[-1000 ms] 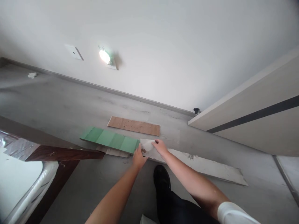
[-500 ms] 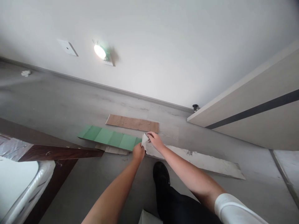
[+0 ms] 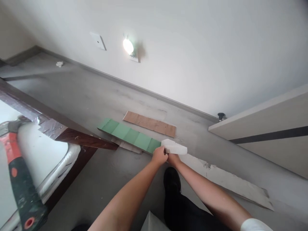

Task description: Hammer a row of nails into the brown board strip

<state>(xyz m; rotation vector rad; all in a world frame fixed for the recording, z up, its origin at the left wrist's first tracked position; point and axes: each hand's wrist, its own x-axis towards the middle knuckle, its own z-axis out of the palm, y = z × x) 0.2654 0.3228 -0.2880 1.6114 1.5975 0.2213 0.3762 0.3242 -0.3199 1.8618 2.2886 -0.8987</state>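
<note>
A long, flat strip lies across the floor in front of me, with a creased green part [image 3: 130, 134] on the left and a scuffed white part [image 3: 231, 175] on the right. My left hand [image 3: 160, 155] is closed at the right end of the green part. Beside it, my right hand [image 3: 173, 158] is closed on a pale white flap [image 3: 174, 146] that stands up and leans right. The fingers are partly hidden behind the flap, and a small dark gap shows by my left thumb.
A brown strip [image 3: 150, 124] lies beyond the green one. At left stand a dark wooden frame [image 3: 86, 139] and a red-and-black tool handle [image 3: 24, 186]. A lit lamp [image 3: 128, 46] is on the wall. A door panel [image 3: 267, 128] and a doorstop [image 3: 220, 116] are at right.
The view has shifted left, bringing the tool handle in. My right hand has come down close to my left, and the white flap has unfolded wider to the right.
</note>
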